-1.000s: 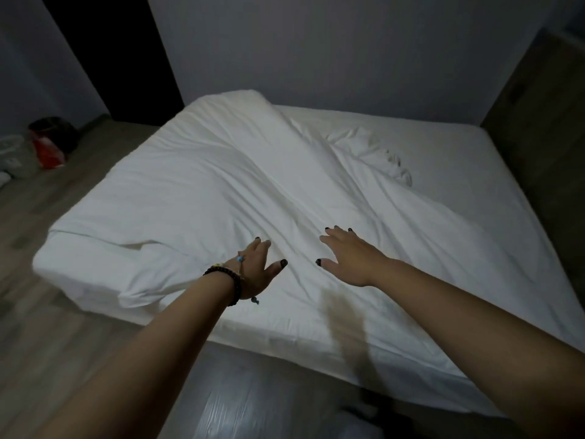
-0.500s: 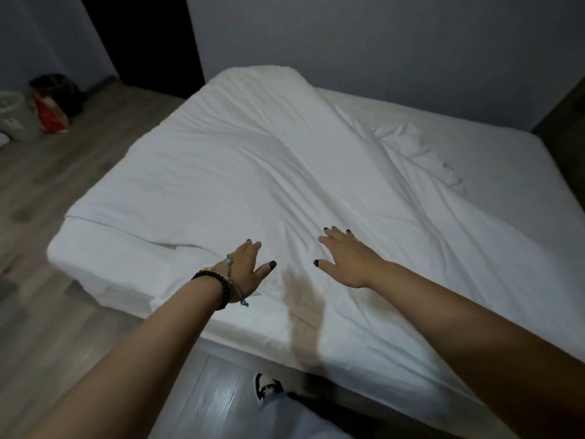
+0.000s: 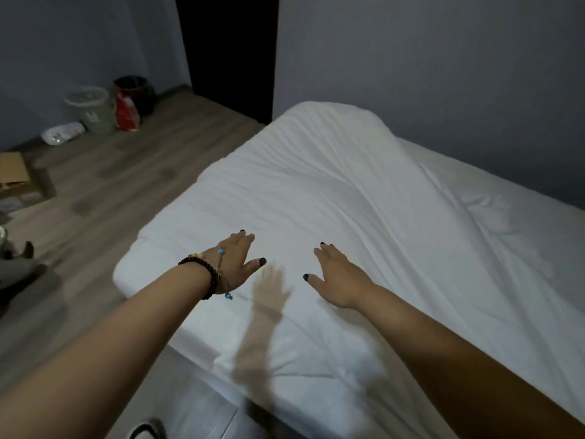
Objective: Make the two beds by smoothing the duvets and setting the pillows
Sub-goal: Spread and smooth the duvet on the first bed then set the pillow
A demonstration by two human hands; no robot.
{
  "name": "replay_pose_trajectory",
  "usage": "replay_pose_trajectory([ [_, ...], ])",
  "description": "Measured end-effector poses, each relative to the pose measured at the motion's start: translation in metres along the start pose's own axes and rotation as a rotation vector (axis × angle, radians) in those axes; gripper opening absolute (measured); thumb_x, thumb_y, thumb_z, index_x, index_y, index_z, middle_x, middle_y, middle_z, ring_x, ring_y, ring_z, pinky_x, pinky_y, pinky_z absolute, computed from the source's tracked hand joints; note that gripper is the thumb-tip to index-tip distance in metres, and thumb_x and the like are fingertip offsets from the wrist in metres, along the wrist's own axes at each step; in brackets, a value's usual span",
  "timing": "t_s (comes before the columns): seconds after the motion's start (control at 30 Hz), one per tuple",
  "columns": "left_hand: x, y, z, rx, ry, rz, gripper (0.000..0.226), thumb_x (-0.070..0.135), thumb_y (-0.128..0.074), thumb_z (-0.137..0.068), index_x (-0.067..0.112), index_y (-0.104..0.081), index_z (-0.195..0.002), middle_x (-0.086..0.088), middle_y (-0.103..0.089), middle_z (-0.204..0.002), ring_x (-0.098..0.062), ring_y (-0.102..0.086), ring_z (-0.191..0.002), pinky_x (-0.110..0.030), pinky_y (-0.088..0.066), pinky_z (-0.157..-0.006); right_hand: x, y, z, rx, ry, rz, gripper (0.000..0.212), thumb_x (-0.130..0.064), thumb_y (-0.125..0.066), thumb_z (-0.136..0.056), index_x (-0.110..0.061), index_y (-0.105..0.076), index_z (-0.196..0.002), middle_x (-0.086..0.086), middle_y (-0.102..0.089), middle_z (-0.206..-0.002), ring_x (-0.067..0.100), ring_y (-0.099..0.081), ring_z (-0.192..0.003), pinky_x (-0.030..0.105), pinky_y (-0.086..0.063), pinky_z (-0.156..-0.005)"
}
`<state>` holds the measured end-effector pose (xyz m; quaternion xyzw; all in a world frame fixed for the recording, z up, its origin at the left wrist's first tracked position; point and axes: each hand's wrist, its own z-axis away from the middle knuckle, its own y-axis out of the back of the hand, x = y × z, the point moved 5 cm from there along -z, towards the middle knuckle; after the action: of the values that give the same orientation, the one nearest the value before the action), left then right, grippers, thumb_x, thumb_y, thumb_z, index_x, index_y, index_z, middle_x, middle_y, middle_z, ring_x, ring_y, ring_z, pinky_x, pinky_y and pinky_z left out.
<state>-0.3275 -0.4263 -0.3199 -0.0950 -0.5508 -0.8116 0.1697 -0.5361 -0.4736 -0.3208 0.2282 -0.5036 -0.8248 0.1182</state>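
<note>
A: Start at the fingers. How do they lie?

B: Both hands have straight, slightly spread fingers and hold nothing. The left hand (image 3: 235, 261) and the right hand (image 3: 335, 278) reach out palm-down over the white duvet (image 3: 332, 198). From this angle I can't quite tell whether the palms press the cloth or float just above it; the left arm's shadow (image 3: 269, 293) falls between the two hands.

A: What differs from half a second ago?

B: The hands sit nearer the bed's left edge, and the view has swung left. More floor (image 3: 104, 172) shows, and the crumpled fold once seen on the far right of the duvet is mostly at the frame's edge now. The foot seen below the arms earlier is reduced to a shoe (image 3: 145, 430) at the bottom edge.

A: Counts?

B: One bed (image 3: 136, 274) in view, one duvet covering it and humped at the far corner, two hands, one beaded bracelet (image 3: 205, 274) on the left wrist. No pillow can be picked out for certain.

A: Containers?

B: Two bins against the far-left wall: a pale bin (image 3: 90, 110) with a liner, and a dark bin (image 3: 136, 93) beside it with a red bag (image 3: 126, 114) in front. One cardboard box (image 3: 15, 175) sits at the left edge; their contents are not visible.
</note>
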Motion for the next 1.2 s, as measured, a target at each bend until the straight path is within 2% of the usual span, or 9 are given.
replay_pose_trajectory([
  [0.07,-0.035,0.022,-0.015,0.011,-0.027,-0.023,0.069,0.052,-0.031,-0.097,0.017,-0.009,-0.152,-0.003,-0.004,-0.160,-0.018,-0.010,-0.147,-0.034,-0.014,-0.119,-0.029,0.005,-0.025,0.027,-0.063,-0.011,0.059,-0.043,-0.041,-0.099,-0.004,-0.030,-0.142,0.009,-0.022,-0.153,0.024,-0.016,-0.144,0.041,-0.030,-0.111],
  [0.2,-0.098,0.062,-0.038,0.022,-0.119,-0.042,0.068,0.051,-0.033,-0.097,0.017,-0.011,-0.152,-0.003,-0.006,-0.160,-0.017,-0.011,-0.147,-0.034,-0.014,-0.119,-0.086,0.006,-0.065,0.089,-0.177,-0.058,0.059,-0.043,-0.042,-0.098,-0.005,-0.030,-0.142,0.010,-0.023,-0.152,0.026,-0.019,-0.142,0.043,-0.031,-0.110],
  [0.4,-0.200,0.113,-0.034,-0.003,-0.237,-0.028,0.068,0.049,-0.036,-0.096,0.015,-0.015,-0.151,-0.004,-0.013,-0.159,-0.013,-0.011,-0.147,-0.031,-0.014,-0.119,-0.180,-0.016,-0.112,0.133,-0.287,-0.214,0.067,-0.044,-0.042,-0.099,-0.007,-0.019,-0.150,0.007,-0.012,-0.159,0.021,0.000,-0.148,0.040,-0.019,-0.117],
  [0.53,-0.264,0.149,-0.037,-0.006,-0.252,-0.037,0.066,0.043,-0.038,-0.099,0.011,-0.013,-0.151,-0.005,-0.011,-0.159,-0.014,-0.009,-0.147,-0.025,-0.009,-0.116,-0.238,-0.028,-0.153,0.114,-0.293,-0.263,0.071,-0.048,-0.042,-0.098,-0.012,-0.014,-0.153,0.004,-0.003,-0.162,0.019,0.006,-0.149,0.039,-0.015,-0.118],
  [0.87,-0.389,0.201,-0.121,-0.040,-0.267,-0.071,0.069,0.046,-0.037,-0.098,0.014,-0.008,-0.152,-0.003,-0.009,-0.160,-0.014,-0.010,-0.147,-0.024,-0.008,-0.116,-0.325,-0.007,-0.318,0.151,-0.242,-0.208,0.076,-0.046,-0.052,-0.094,-0.012,-0.017,-0.152,0.007,-0.006,-0.161,0.022,0.002,-0.149,0.040,-0.017,-0.119],
  [1.07,-0.453,0.189,-0.207,-0.206,-0.243,-0.046,0.071,0.043,-0.036,-0.099,0.010,-0.002,-0.152,-0.005,-0.003,-0.160,-0.014,-0.008,-0.147,-0.022,-0.004,-0.115,-0.353,-0.046,-0.426,0.038,-0.276,-0.203,0.079,-0.045,-0.056,-0.092,-0.011,-0.018,-0.151,0.012,-0.008,-0.160,0.025,-0.004,-0.148,0.040,-0.018,-0.118],
  [1.2,-0.484,0.154,-0.243,-0.337,-0.248,-0.039,0.078,0.046,-0.042,-0.097,0.011,0.001,-0.152,-0.003,-0.003,-0.160,-0.015,-0.009,-0.146,-0.024,-0.007,-0.116,-0.358,-0.103,-0.469,-0.116,-0.310,-0.155,0.082,-0.044,-0.059,-0.090,-0.012,-0.015,-0.152,0.010,-0.005,-0.161,0.028,-0.005,-0.148,0.044,-0.017,-0.118],
])
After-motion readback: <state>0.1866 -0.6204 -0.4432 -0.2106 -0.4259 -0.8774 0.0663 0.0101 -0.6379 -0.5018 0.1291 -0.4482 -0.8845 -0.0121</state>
